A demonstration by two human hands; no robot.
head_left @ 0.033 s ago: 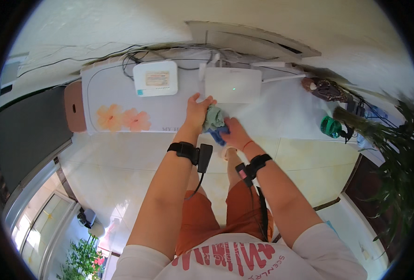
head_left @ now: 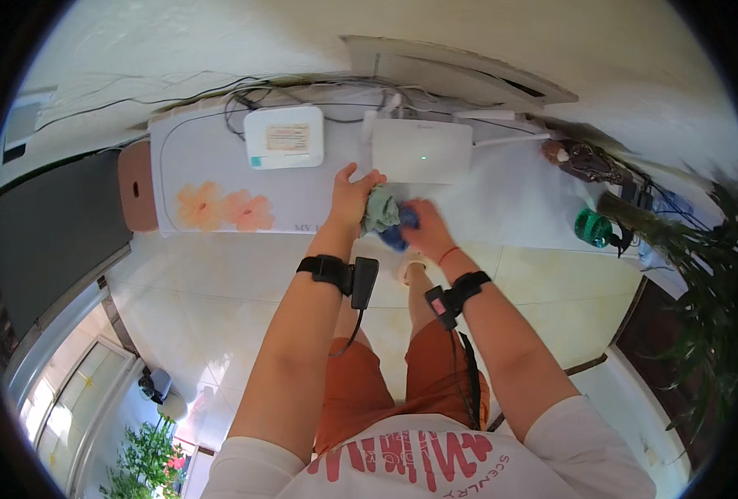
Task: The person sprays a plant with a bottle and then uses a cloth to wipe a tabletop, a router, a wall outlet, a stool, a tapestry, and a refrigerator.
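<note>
My left hand (head_left: pixel 354 198) is at the front edge of a white-covered table, its fingers around a crumpled pale green cloth (head_left: pixel 380 209). Close by on the right, my right hand (head_left: pixel 427 228) grips a bunched blue cloth (head_left: pixel 394 238), slightly smeared by motion. The two cloths touch or overlap; the hands hide part of each. Just beyond the hands lies a flat white router-like box (head_left: pixel 421 152) with a small green light. Another white box (head_left: pixel 284 138) with a label stands further left.
Cables (head_left: pixel 240 108) run along the wall behind the boxes. A brown stool-like piece (head_left: pixel 138 187) stands at the table's left end. On the right are a green bottle (head_left: pixel 592 227), a dark figurine (head_left: pixel 583 160) and a leafy plant (head_left: pixel 701 266). Pale floor tiles (head_left: pixel 219 308) lie below.
My right hand has shifted slightly, and the blue cloth looks more bunched, with its hanging end drawn up. My left hand keeps its hold on the green cloth. The view has moved a little.
</note>
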